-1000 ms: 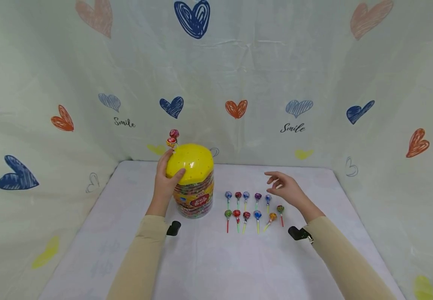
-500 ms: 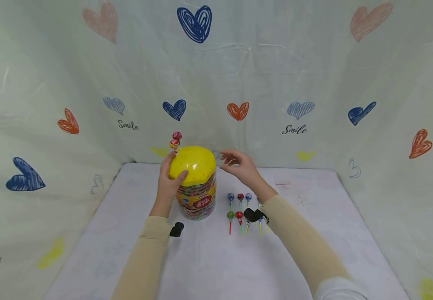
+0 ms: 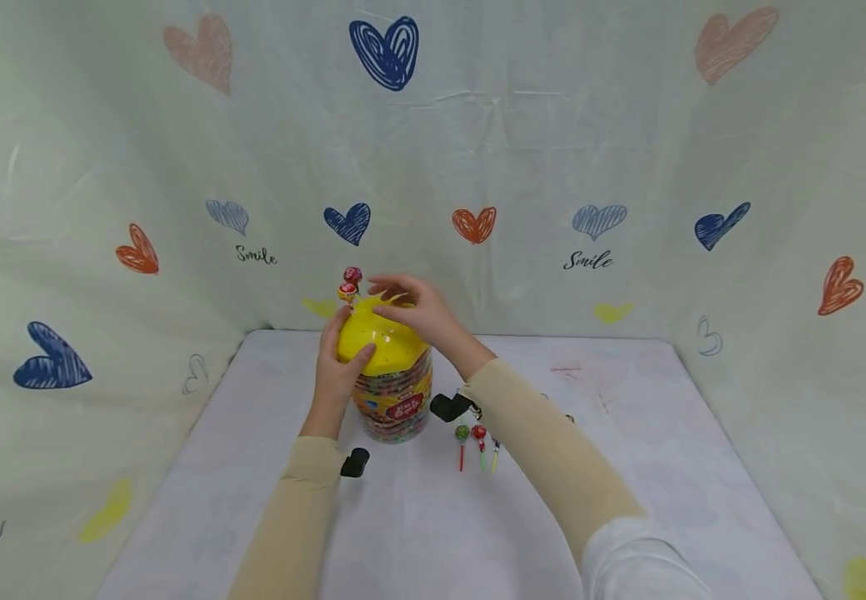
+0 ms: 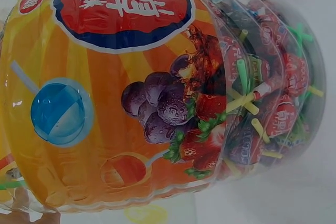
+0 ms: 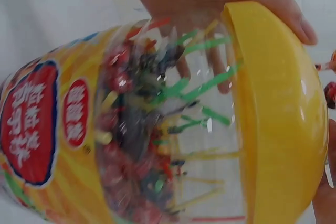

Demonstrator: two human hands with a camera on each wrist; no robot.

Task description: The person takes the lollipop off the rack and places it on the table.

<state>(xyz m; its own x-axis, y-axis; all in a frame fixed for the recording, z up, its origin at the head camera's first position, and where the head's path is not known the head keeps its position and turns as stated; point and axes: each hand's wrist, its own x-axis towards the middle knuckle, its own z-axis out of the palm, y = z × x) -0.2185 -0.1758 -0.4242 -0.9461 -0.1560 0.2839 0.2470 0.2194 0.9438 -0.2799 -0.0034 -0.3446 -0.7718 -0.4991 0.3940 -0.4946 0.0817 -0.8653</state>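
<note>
A clear jar (image 3: 395, 417) full of wrapped lollipops stands on the table, with an orange label (image 4: 105, 77) round its middle. Its domed yellow lid (image 3: 383, 350) is marked with small dots. My left hand (image 3: 333, 367) holds the lid from the left, thumb on the near side and fingers round the back. Two lollipops (image 3: 352, 275) stick up at the lid's back left edge. My right hand (image 3: 427, 313) hangs over the lid with fingers loosely bent, fingertips close to these lollipops; nothing shows between them. Inside the jar, coloured sticks (image 5: 210, 87) show beneath the lid.
On the white table (image 3: 402, 533), right of the jar, lie several lollipops, among them a green one (image 3: 462, 433) and a red one (image 3: 480, 432). My right sleeve (image 3: 545, 450) hides most of the others. A heart-printed curtain (image 3: 523, 150) hangs behind the table.
My right hand has moved left from above the lollipops on the table to over the yellow lid. The left hand keeps its hold on the lid, and the jar stands in place.
</note>
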